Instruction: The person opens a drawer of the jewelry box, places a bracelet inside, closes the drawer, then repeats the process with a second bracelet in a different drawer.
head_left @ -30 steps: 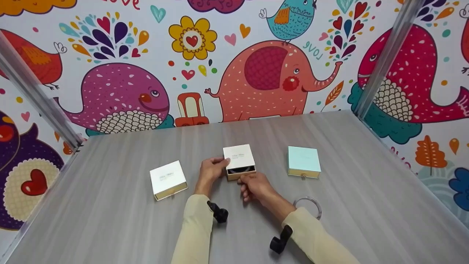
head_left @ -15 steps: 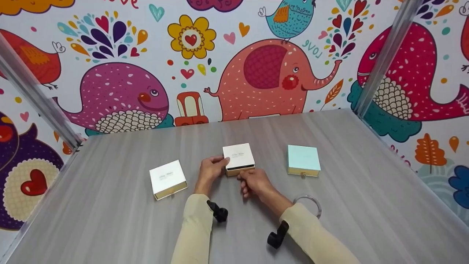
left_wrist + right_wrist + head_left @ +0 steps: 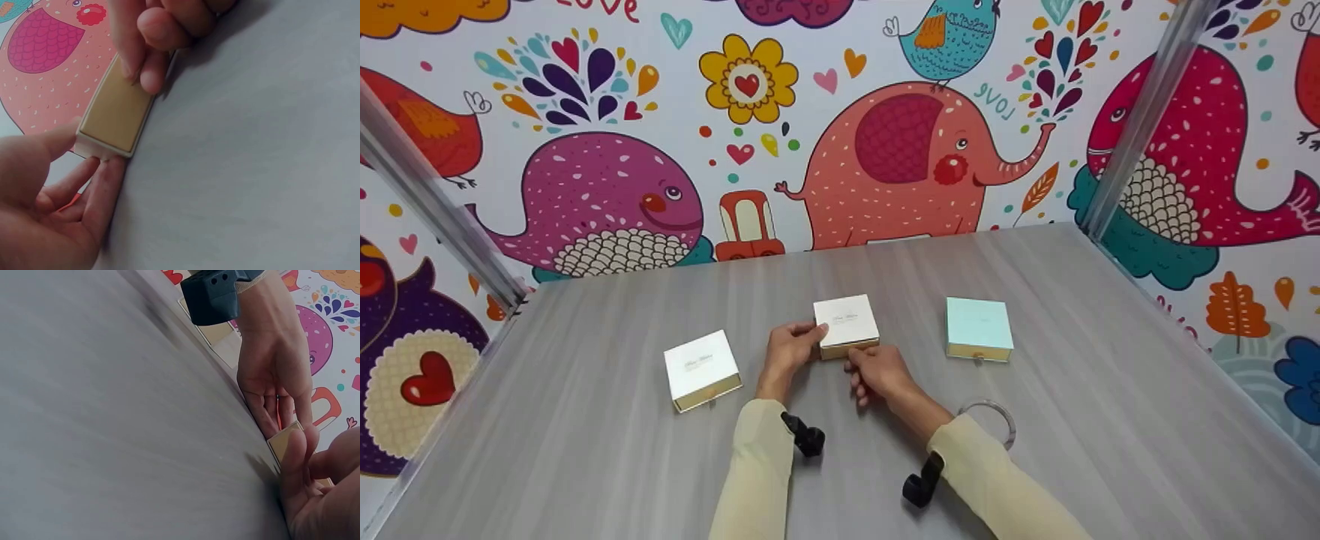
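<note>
A white drawer box (image 3: 846, 316) with small dark print sits at mid-table, its gold drawer front (image 3: 117, 109) facing the person and level with the sleeve's edge. At the box's left side my left hand (image 3: 789, 351) grips it, thumb at the top edge and fingers low along the side. My right hand (image 3: 883, 371) is at the middle of the drawer front, thumb and forefinger pinched together where the small pull sits; the fingertips hide most of that pull. The other right fingers curl under, just over the table.
Another white drawer box (image 3: 703, 367) stands to the left, turned slightly. To the right is a mint-green drawer box (image 3: 979, 324) with a gold front. A clear ring-shaped bangle (image 3: 1006, 421) lies beside the right forearm. A patterned wall (image 3: 780, 150) bounds the grey table (image 3: 585, 420).
The drawer of the middle white box has slid inward from partly pulled out to flush, hiding the dark inside. My right hand has moved slightly forward with it; my left hand keeps its grip.
</note>
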A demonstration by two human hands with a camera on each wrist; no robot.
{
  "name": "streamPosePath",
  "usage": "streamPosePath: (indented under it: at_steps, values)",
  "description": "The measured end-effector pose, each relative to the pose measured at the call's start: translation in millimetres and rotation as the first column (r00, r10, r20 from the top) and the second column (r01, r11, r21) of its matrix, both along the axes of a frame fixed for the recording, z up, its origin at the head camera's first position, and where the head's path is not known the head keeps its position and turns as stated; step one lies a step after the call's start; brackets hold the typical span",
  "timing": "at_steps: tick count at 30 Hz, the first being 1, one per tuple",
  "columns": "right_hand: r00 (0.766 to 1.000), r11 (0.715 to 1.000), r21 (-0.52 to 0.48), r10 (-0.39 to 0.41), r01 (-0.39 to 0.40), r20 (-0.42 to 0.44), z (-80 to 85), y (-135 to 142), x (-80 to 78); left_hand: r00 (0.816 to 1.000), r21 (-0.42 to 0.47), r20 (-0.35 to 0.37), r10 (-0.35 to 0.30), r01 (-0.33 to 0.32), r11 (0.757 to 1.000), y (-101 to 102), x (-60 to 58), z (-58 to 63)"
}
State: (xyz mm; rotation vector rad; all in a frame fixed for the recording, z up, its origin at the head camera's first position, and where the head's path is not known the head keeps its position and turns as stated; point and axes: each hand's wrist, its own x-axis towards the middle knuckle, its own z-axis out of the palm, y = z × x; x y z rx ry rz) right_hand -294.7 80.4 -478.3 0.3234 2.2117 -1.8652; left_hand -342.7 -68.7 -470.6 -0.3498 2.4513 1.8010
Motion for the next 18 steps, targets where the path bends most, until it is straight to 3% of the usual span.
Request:
streamPosePath:
  at_steps: [18]
  values:
    - [1.000,0.999,0.041,0.008,-0.008,0.002,0.4,0.0,-2.2,1.000,0.010,-0.002,-0.001,0.001,1.000,0.4,1.6,1.1]
